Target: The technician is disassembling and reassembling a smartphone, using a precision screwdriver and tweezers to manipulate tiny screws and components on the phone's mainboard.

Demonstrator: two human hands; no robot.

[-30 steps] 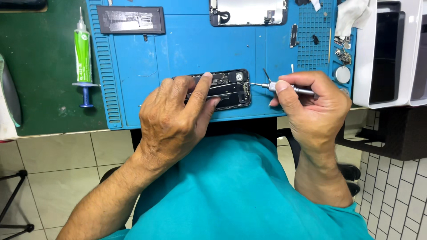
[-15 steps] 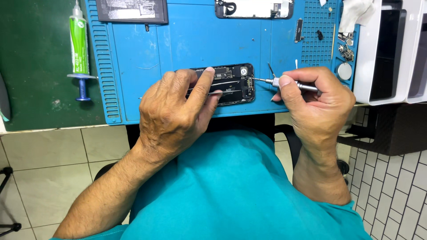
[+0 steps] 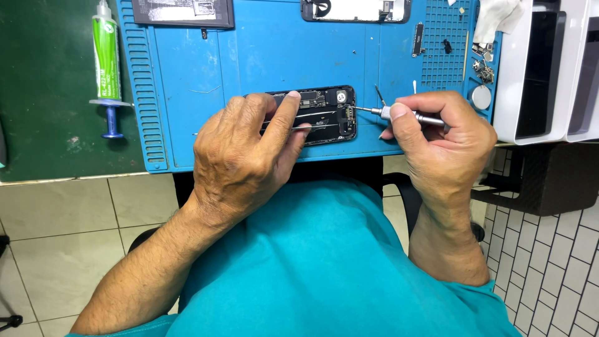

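Blue mat (image 3: pixel 249 56), one phone (image 3: pixel 324 112), one screwdriver (image 3: pixel 405 115)

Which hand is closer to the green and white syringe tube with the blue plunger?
Left. The left hand rests on the opened phone, nearer the syringe tube; the right hand is farther right.

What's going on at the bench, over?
Left hand steadies opened phone on blue mat. Right hand holds screwdriver, tip at phone's edge. Nothing in the way.

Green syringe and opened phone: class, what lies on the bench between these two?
In the head view, between the green syringe and the opened phone lie the blue mat's ridged left edge and bare surface; the left hand covers the phone's near end.
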